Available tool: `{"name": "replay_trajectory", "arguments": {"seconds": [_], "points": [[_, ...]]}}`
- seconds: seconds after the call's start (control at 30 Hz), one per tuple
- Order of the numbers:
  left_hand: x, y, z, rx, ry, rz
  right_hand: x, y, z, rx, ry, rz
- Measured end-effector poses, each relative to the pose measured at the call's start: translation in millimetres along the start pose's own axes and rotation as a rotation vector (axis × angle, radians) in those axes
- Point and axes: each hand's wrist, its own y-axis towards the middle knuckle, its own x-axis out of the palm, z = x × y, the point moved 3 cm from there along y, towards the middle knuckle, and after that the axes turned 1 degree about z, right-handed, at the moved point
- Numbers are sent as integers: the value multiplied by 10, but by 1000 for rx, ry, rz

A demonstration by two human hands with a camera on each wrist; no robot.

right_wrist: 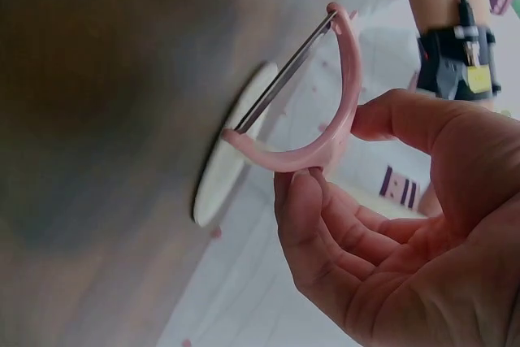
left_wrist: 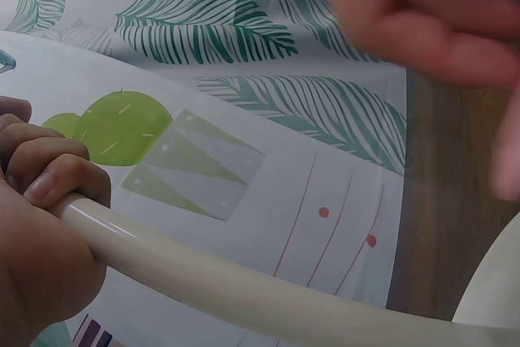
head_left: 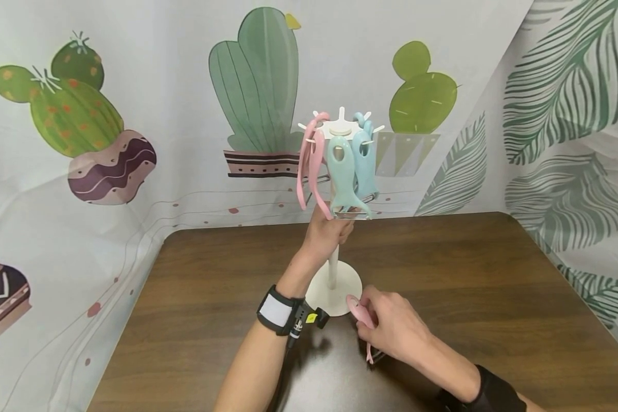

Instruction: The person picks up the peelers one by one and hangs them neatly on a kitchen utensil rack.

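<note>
My left hand [head_left: 323, 232] grips the upper part of the white pole [left_wrist: 203, 270] of a display stand, fingers wrapped round it just under the hanging peelers. In front of the stand's round base [head_left: 321, 294], my right hand [head_left: 395, 323] pinches a pink peeler [right_wrist: 345, 95] between thumb and fingers. The peeler's forked end and metal blade [right_wrist: 284, 75] point away from the palm in the right wrist view. On the stand's hooked top hang pink peelers [head_left: 316, 166], a mint green peeler [head_left: 343, 171] and blue peelers [head_left: 364, 166].
Beneath the stand is a dark wooden table [head_left: 211, 297]. A white cloth printed with cacti and leaves [head_left: 185, 74] hangs behind it. Bare hook tips [head_left: 341, 113] stick out at the back of the stand's top.
</note>
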Motion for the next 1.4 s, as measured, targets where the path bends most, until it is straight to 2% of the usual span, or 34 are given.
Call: {"name": "replay_trajectory", "arguments": {"seconds": [0.43, 0.6, 1.07, 1.4], "points": [[-13, 8, -6, 3, 7, -12, -433, 221, 145, 18, -30, 143], [-21, 18, 4, 7, 0, -13, -585, 336, 176, -6, -39, 219], [-11, 20, 5, 18, 2, -25, -891, 634, 208, -37, 17, 347], [-10, 17, 3, -2, -15, -15, -1104, 823, 223, -80, 67, 432]]}}
